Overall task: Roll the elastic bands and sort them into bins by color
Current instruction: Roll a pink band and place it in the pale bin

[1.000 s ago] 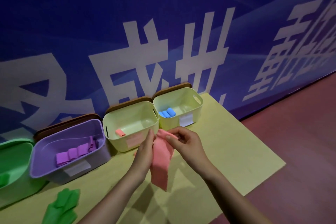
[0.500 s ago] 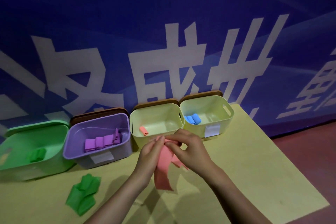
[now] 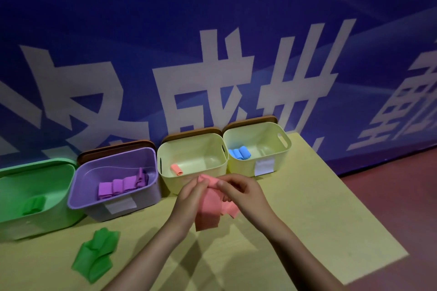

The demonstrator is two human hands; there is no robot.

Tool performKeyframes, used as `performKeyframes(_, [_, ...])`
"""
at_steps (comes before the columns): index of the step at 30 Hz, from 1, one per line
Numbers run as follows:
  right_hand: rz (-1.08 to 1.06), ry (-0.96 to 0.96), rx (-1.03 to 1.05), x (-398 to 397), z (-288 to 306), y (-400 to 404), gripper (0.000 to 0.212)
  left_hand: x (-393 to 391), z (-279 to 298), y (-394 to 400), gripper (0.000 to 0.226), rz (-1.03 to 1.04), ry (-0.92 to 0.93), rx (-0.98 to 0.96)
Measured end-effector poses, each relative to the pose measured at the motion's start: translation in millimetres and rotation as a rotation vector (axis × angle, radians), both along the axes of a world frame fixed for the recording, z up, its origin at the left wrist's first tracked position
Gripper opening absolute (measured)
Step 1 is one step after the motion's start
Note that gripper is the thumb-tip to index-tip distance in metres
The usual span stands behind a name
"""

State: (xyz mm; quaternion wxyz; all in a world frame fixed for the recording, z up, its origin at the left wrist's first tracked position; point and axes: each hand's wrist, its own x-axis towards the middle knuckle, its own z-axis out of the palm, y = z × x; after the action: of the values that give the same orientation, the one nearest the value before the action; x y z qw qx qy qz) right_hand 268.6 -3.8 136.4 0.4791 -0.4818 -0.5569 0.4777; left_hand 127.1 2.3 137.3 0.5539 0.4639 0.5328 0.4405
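Pink elastic band (image 3: 209, 210) held at lower centre of frame, above the yellow table (image 3: 314, 215); top edge bunched between both hands, tail hanging loose beneath. Left hand (image 3: 191, 194) and right hand (image 3: 243, 192) both pinch the upper edge, fingers curled around it. Versus 0.5 s ago: hands sit slightly closer together, the hanging tail looks shorter, and the view has shifted a little. Count: four bins in a row along the blue banner wall (image 3: 212, 30). Green bin (image 3: 14, 220), far left, one green roll (image 3: 34, 204). Purple bin (image 3: 146, 196), about four purple rolls (image 3: 121, 185). Middle cream bin (image 3: 165, 172), one pink roll (image 3: 176, 169). Right cream bin (image 3: 283, 153), about three blue rolls (image 3: 239, 153). One unrolled green band (image 3: 97, 255) lies on the table at lower left.
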Motion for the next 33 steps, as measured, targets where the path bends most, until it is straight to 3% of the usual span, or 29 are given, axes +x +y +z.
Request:
performKeyframes(7, [-0.104, -0.060, -0.019, 10.2, -11.3, -8.0, 0.009, 12.6, -4.7, -10.0, 0.024, -0.025, 0.064, -0.050])
performKeyframes(12, [-0.118, -0.159, 0.038, 10.9, -15.9, -21.7, 0.012, 16.8, -8.0, -25.5, 0.025, -0.050, 0.108, 0.074])
performKeyframes(15, [-0.154, -0.110, 0.057, 12.8, -14.2, -27.6, 0.013, 23.6, -3.4, -31.9, 0.023, -0.030, 0.049, 0.109])
performKeyframes(19, [-0.209, 0.010, 0.042, 24.1, -17.2, -36.3, 0.008, 34.3, -3.7, -37.0, 0.023, -0.063, -0.067, -0.014])
performKeyframes(22, [-0.249, 0.021, 0.039, 33.3, -16.9, -44.8, 0.006, 38.4, -4.6, -39.4, 0.035, -0.177, -0.169, -0.198])
performKeyframes(24, [-0.287, 0.016, 0.048, 39.8, -17.5, -50.9, 0.007, 45.2, -4.6, -41.7, 0.042, -0.200, -0.149, -0.222])
performKeyframes(29, [-0.295, -0.285, 0.254, 54.5, -27.4, -64.9, 0.015, 58.0, -3.9, -47.4, 0.040, -0.229, -0.085, -0.132])
performKeyframes(33, [-0.206, -0.426, 0.340, 63.9, -25.8, -69.7, 0.021, 64.2, -3.6, -53.5, 0.035, -0.179, -0.143, -0.206])
